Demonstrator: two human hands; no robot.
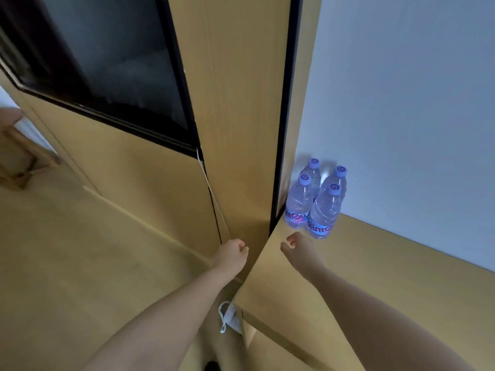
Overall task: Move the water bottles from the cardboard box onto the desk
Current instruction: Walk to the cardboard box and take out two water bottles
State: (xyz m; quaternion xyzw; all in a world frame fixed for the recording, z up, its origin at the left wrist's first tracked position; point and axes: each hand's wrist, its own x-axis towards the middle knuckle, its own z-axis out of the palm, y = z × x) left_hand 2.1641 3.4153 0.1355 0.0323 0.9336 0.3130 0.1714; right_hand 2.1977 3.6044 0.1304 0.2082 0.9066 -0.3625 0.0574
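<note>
Nearest, at bottom centre: white face mask (229, 317) dangling by its loops off the near corner of the desk (401, 277), above the floor (67, 263). Dark shape at the very bottom edge, too cropped to identify.

Two bare forearms reaching forward from the lower frame. Left hand (232, 252) off the desk's left edge, over the gap beside the wardrobe panel (235, 116), fingers curled into a loose fist, nothing held. Right hand (293, 243) over the desk's far-left corner, fingers curled under with thumb tucked, also gripping nothing; just short of the bottles, not touching.

Just beyond the right hand: four water bottles standing upright on the desk in a tight two-by-two cluster, tucked into the corner where the wardrobe's side meets the wall (415, 103). Front right bottle (324, 212) nearest the hand, red-and-blue label partly readable. Front left bottle (298, 202) beside it, touching or nearly so. Back left bottle (314, 170) and back right bottle (339, 175) behind, mostly hidden apart from shoulders and caps. All with purple caps, clear bodies, full or nearly full.

Cardboard box out of view.

Farther left: dark glass pane (107, 62) framed in black, set into the light wood panelling. Blurred brown furniture (18, 162) at the far-left edge, unidentifiable.
</note>
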